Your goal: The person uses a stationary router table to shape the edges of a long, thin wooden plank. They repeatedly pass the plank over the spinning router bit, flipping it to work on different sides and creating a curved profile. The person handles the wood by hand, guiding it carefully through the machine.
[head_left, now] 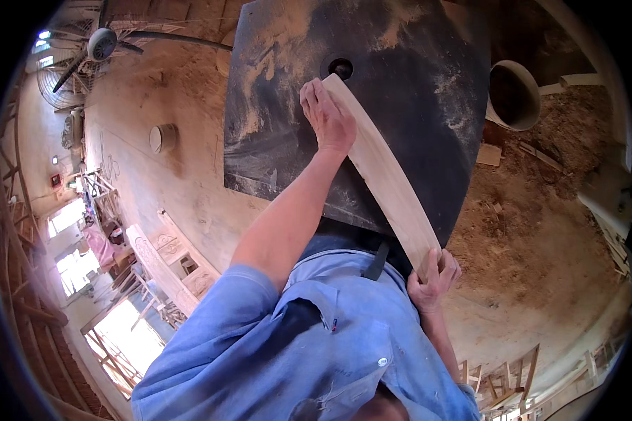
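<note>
A long, pale, slightly curved wooden board [390,172] lies slantwise over a dark machine table [414,91] dusted with sawdust. My left hand [328,119] grips the board near its far end, fingers bent over the left edge. At the near end, beyond the table's front edge, my right hand [435,279] holds the board with its fingers wrapped around it. The board's far tip is right beside a round opening with a dark spindle [341,68] in the tabletop. Whether the tip touches the spindle I cannot tell.
A large fan [102,44] stands at the far left, and a small pail-like container [163,138] sits on the floor. Right of the table are an open barrel [514,95], wood scraps [489,154] and heaped sawdust [527,231]. Carved wooden panels [163,270] lie at the lower left.
</note>
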A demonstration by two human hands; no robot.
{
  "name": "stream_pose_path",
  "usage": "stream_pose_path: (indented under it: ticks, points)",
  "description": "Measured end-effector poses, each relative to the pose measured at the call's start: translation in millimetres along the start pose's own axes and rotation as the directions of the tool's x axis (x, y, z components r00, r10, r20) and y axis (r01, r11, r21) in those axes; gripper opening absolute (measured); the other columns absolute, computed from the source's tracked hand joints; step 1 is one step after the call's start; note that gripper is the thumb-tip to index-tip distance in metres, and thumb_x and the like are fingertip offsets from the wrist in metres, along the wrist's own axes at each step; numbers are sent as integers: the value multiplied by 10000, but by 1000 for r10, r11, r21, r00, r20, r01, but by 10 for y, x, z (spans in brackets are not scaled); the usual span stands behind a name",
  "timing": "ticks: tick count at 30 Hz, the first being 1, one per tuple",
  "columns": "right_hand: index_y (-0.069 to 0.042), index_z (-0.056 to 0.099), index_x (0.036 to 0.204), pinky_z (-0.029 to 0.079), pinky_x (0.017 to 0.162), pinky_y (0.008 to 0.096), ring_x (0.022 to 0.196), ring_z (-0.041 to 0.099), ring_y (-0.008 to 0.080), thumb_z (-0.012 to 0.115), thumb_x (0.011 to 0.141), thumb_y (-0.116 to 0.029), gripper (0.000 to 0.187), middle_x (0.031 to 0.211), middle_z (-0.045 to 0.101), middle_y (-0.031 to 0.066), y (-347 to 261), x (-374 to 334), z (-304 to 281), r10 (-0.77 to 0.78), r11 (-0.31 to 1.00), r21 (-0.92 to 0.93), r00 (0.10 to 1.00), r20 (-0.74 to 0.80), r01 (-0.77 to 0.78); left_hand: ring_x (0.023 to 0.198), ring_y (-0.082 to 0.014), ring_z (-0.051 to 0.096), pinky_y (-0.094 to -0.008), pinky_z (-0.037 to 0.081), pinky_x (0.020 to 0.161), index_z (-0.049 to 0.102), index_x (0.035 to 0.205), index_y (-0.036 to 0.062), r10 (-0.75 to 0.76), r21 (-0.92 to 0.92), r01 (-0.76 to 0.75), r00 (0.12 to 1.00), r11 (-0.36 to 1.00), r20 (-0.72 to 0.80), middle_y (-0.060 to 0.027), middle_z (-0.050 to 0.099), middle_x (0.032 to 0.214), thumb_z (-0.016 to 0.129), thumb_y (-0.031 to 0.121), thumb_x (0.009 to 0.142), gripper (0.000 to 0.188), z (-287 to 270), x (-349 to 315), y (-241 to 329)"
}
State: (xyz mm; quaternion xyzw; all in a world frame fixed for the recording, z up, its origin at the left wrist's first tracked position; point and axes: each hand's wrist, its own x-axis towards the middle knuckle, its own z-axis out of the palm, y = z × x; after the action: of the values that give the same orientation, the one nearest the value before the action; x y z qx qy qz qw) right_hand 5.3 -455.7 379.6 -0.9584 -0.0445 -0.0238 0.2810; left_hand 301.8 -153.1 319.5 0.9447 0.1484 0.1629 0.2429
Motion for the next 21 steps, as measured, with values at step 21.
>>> stream_pose_path:
  ticks: [21]
  points:
    - [20, 727, 1272, 436, 1221, 533, 1451, 566, 385, 710, 850, -21, 425, 1482, 656, 182, -269, 881, 191, -162, 986, 45, 984, 81, 158, 1450, -488, 375, -546, 273, 1258, 421, 1535, -115, -33, 53, 34, 999, 998, -22, -301, 466, 1515, 494, 80, 1032, 544, 115, 793, -342]
